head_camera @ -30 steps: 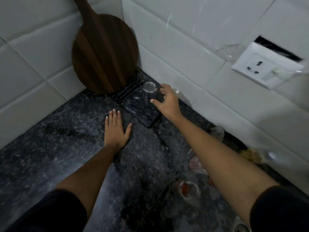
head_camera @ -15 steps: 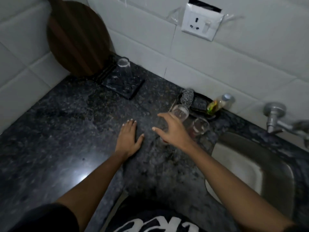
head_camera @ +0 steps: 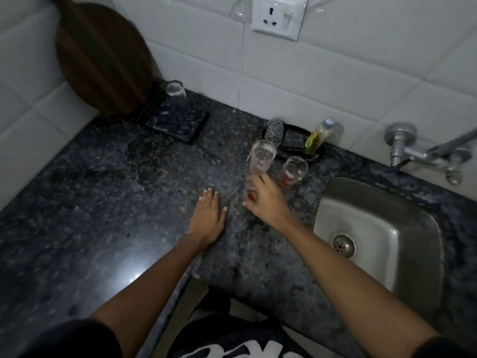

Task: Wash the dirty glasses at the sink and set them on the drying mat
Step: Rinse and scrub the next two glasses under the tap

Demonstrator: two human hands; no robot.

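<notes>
Gripping one of two dirty glasses (head_camera: 261, 161), right hand (head_camera: 267, 202), left hand (head_camera: 207, 217) spread flat, one clean glass (head_camera: 178, 100) on mat (head_camera: 180, 126).

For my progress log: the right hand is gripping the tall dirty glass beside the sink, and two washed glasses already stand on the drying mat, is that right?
Not quite: the head view shows only one washed glass on the drying mat. The right hand does grip the tall dirty glass beside the sink.

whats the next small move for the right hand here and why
Probably lift the tall glass and carry it right to the sink. The right hand already grips its base, reddish residue shows inside, and one glass stands on the drying mat.
</notes>
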